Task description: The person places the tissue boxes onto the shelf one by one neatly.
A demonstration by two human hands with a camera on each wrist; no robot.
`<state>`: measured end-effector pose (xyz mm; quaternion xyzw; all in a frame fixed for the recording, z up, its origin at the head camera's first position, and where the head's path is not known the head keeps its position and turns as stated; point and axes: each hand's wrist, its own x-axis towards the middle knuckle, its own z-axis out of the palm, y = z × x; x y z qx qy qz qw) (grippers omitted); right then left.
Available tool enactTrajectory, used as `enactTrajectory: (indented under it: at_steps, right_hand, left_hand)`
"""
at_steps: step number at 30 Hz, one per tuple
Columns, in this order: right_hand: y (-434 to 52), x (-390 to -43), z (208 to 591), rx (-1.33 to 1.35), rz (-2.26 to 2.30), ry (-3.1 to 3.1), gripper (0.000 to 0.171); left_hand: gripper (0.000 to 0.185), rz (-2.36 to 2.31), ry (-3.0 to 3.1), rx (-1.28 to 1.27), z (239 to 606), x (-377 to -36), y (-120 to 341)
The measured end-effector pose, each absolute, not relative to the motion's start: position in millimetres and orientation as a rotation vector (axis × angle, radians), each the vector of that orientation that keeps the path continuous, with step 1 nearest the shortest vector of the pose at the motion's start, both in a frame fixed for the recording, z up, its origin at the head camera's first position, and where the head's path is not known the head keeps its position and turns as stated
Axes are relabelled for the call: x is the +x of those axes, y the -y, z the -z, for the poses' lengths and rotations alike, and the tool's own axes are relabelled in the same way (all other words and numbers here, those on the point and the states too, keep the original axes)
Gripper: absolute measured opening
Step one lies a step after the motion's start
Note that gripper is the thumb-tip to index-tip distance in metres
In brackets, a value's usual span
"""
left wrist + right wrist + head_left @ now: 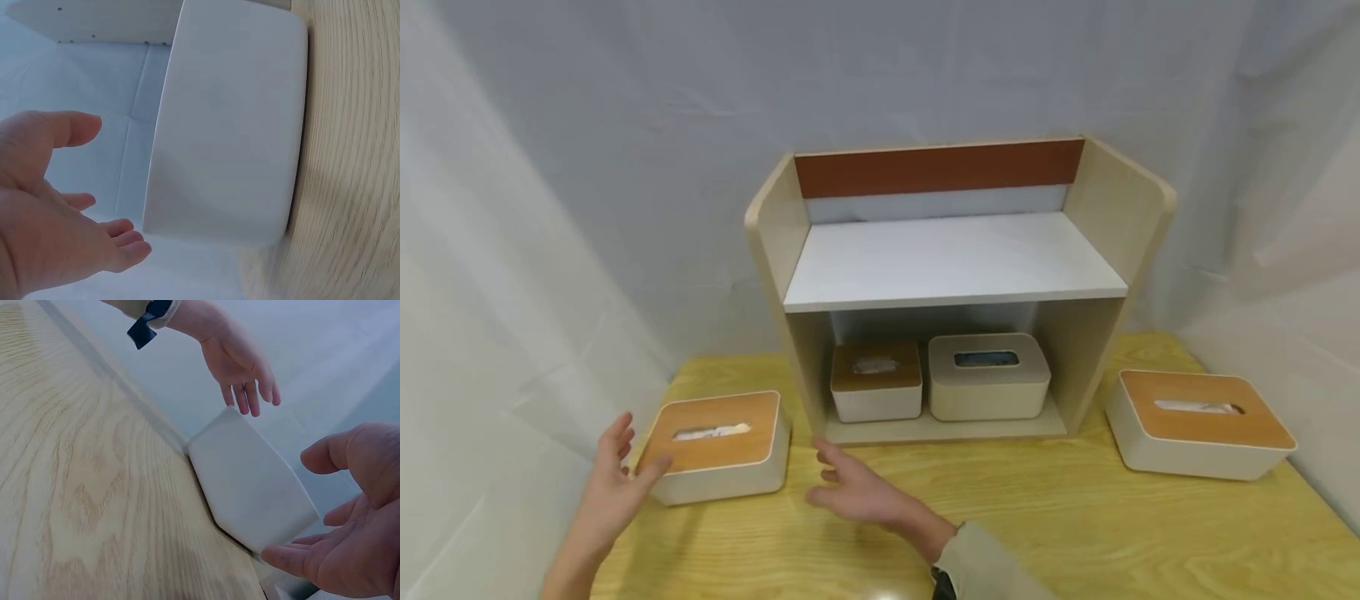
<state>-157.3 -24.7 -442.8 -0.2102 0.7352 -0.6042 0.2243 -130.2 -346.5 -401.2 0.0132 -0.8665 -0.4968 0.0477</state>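
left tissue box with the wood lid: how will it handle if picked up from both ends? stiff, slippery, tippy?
The tissue box is probably stiff: its white walls look hard and hold crisp edges. Those walls look smooth, so a grip may slip. It is low and wide, so unlikely to tip. Left hand and right hand flank it, both open.

The left hand hovers with fingers spread, just beside a white box. The box sits on the wooden surface.

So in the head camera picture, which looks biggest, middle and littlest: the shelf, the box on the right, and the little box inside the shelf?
1. Shelf, by far the biggest.
2. Box on the right.
3. Little box inside the shelf; it sits farther back, which makes it look a bit smaller.
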Motion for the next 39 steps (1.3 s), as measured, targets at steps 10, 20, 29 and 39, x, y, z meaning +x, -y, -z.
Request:
enactTrajectory:
  at_steps: [10, 20, 29, 39]
  right_hand:
    - [45.3, -164.3, 455.9, -0.584, 1.618, -2.05, 0.085]
    - [63.8, -169.6, 463.5, -0.522, 1.664, -2.06, 0.09]
    - [77.9, -178.8, 470.6, -0.493, 1.723, -2.027, 0.093]
    - [86.5, -183.1, 471.9, -0.529, 1.775, -1.927, 0.094]
  left_hand:
    - [0.098, 1.72, 2.859, 0.146, 406.3, -140.6, 379.6]
    - [0.078, 2.016, 2.82, -0.02, 429.5, -154.0, 395.0]
    - [0.081, 2.024, 2.77, -0.191, 438.9, -155.4, 398.5]
    - [0.089, 1.988, 2.744, -0.252, 446.5, -159.2, 398.2]
